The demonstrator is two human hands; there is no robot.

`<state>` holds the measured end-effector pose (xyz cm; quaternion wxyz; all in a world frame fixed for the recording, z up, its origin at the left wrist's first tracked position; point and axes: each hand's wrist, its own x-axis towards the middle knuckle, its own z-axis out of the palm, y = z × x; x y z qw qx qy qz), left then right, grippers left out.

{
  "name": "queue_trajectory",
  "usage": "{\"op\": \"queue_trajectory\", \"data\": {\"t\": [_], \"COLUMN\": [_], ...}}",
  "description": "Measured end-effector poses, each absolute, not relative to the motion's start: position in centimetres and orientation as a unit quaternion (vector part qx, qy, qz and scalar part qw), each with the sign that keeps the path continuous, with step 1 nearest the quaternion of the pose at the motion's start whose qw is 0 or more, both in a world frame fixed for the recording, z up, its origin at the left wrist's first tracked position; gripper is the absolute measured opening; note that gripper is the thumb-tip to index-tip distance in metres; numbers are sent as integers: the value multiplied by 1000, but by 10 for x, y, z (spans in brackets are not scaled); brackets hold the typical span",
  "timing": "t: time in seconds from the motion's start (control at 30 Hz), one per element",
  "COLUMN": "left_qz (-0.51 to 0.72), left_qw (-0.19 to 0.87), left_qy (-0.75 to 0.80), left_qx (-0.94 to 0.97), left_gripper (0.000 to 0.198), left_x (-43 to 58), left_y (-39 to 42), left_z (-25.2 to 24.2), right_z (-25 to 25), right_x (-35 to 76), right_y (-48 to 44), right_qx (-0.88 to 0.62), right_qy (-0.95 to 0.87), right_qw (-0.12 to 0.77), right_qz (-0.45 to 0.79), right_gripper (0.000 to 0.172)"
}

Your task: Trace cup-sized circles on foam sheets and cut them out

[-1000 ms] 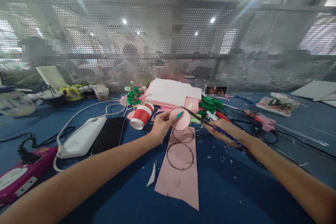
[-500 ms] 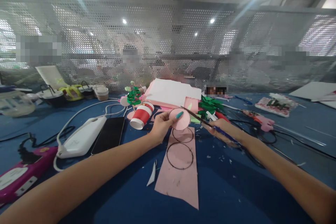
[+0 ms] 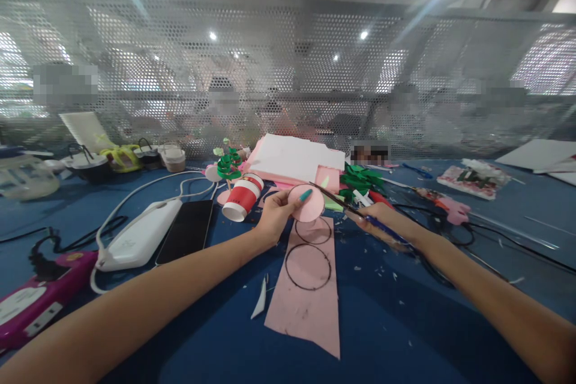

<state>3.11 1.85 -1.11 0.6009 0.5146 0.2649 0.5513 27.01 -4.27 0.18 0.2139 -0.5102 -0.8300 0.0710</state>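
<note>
A round pink paper disc (image 3: 308,206) is pinched between the thumb and fingers of my left hand (image 3: 278,215), above the table. My right hand (image 3: 380,222) is closed around scissors (image 3: 338,201) with dark blades and a blue handle. The blades point up and left, their tips close to the disc's upper right edge; whether they touch it I cannot tell. Beneath the disc lies a strip of pink paper (image 3: 306,309) with circles drawn in dark line, the upper one partly covered. Left of my left hand, a red and white paper cup (image 3: 243,197) lies tilted on its side.
A white power bank (image 3: 143,234), a black phone (image 3: 186,232) and a magenta power strip (image 3: 54,288) with cables occupy the left. White and pink sheets (image 3: 292,158) are stacked behind my hands. Green paper pieces (image 3: 360,180) and a pink glue gun (image 3: 450,210) lie to the right.
My left hand and the disc have shifted very slightly left, away from the scissors. The right hand keeps its place, and the things on the table stay put.
</note>
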Motion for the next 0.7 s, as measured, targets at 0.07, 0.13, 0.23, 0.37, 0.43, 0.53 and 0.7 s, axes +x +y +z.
{"op": "queue_trajectory", "data": {"t": [0.07, 0.13, 0.23, 0.37, 0.43, 0.53, 0.7], "left_qz": [552, 554, 558, 559, 566, 576, 578], "left_qw": [602, 600, 593, 592, 591, 583, 574], "left_qy": [269, 269, 262, 261, 257, 256, 260], "left_qx": [511, 511, 518, 518, 515, 513, 518], "left_gripper": [33, 32, 31, 33, 34, 33, 30], "left_x": [31, 31, 31, 32, 31, 31, 31], "left_y": [18, 18, 19, 18, 17, 17, 18], "left_z": [-11, -10, -10, -9, -8, -7, -8], "right_z": [3, 4, 6, 6, 5, 5, 5], "right_x": [269, 268, 266, 268, 270, 271, 267], "right_y": [-44, -44, -46, -45, -44, -43, -44], "right_qx": [-512, -517, -525, -521, -517, -518, -524], "right_qy": [-826, -820, -814, -818, -822, -824, -820], "right_qw": [220, 224, 229, 220, 218, 215, 208], "right_qz": [88, 98, 100, 106, 96, 88, 103], "right_gripper": [58, 59, 59, 56, 53, 53, 55]}}
